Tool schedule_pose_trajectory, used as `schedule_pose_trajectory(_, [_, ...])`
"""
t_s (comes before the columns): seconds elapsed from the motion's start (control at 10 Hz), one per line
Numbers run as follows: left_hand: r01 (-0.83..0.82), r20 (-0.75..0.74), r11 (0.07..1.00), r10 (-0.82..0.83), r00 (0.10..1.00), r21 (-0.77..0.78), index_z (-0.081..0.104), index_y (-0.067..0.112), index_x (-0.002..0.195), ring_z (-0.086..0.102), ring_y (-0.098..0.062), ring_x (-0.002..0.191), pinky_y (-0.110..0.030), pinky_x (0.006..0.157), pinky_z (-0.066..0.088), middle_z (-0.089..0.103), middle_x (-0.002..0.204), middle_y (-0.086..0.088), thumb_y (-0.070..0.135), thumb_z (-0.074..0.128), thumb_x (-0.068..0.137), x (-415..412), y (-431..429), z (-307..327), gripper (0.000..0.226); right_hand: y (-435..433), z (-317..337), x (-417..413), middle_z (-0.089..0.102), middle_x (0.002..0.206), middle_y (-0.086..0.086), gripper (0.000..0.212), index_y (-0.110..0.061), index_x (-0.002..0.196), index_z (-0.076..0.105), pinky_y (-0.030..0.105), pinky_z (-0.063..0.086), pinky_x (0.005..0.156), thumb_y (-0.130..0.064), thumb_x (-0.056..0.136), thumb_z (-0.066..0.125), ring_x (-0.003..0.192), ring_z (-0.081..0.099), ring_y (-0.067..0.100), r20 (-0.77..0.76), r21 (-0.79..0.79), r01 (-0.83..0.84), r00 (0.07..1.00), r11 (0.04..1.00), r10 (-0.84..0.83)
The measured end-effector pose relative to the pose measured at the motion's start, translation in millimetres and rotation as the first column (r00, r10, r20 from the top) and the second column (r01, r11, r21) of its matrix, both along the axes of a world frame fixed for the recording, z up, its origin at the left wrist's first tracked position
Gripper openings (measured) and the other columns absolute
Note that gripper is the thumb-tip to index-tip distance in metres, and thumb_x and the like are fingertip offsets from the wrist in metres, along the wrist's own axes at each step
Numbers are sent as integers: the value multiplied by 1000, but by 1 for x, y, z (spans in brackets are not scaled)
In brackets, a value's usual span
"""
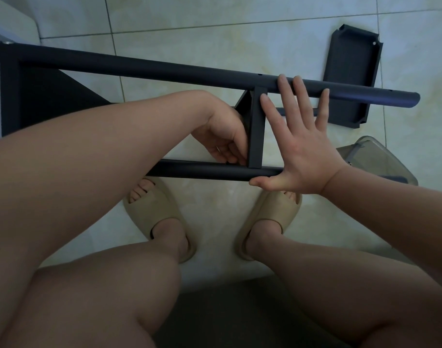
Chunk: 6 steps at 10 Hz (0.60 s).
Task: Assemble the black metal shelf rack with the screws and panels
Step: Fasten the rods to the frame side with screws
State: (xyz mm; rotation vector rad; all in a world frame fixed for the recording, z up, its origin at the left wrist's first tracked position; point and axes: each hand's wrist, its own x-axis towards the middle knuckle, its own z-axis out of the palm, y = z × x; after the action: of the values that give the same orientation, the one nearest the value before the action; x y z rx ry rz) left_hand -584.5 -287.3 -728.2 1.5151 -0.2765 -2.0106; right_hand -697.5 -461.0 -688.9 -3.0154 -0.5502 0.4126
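Head view looks straight down on the black metal rack frame (144, 69), lying on its side over the pale tiled floor (214, 23): two long matte round tubes run left to right, joined by a flat cross panel (256, 129) standing on edge between them. The near tube (214, 170) crosses just above the person's beige slippers (149, 212).

The left hand (225, 136) sits just left of the cross panel, wrist bent, fingers curled in against the panel's lower end where it meets the near tube; whether it pinches a screw there I cannot tell. The right hand (300, 151) lies just right of the panel, spread flat and wide open, gripping nothing: thumb along the near tube, fingertips reaching onto the far tube (365, 92).

Beyond the far tube, right of the panel, a loose black shelf tray (350, 74) lies on the tiles. A clear plastic container (380, 159) sits by the right wrist.
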Motion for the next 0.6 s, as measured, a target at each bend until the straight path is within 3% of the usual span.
schedule_pose_trajectory(0.1, [2, -11, 1000, -2, 1000, -10, 70, 12, 104, 61, -13, 77, -30, 88, 49, 71, 90, -1, 4, 64, 90, 2, 1, 1, 17, 0, -1, 0, 1, 167, 28, 131, -9, 162, 11, 77, -2, 114, -94, 69, 44, 154, -3, 49, 2, 0, 0, 1000, 1000, 0])
schedule_pose_trajectory(0.4, [-2, -35, 1000, 1, 999, -9, 78, 23, 88, 68, -12, 79, -29, 83, 53, 75, 94, 2, 15, 66, 89, -1, 4, -1, 15, 0, -1, 0, 1, 167, 28, 131, -9, 163, 10, 77, -4, 115, -95, 70, 43, 154, -3, 49, 7, 2, -3, 1000, 1000, 3])
schedule_pose_trajectory(0.6, [-8, -39, 1000, 7, 999, -16, 75, 18, 93, 65, -12, 76, -29, 82, 54, 73, 89, 1, 9, 65, 90, -3, 2, -2, 14, 0, 0, 0, 2, 167, 27, 130, -9, 163, 12, 76, -4, 115, -95, 69, 43, 154, -2, 48, 8, 10, 5, 1000, 1000, -5])
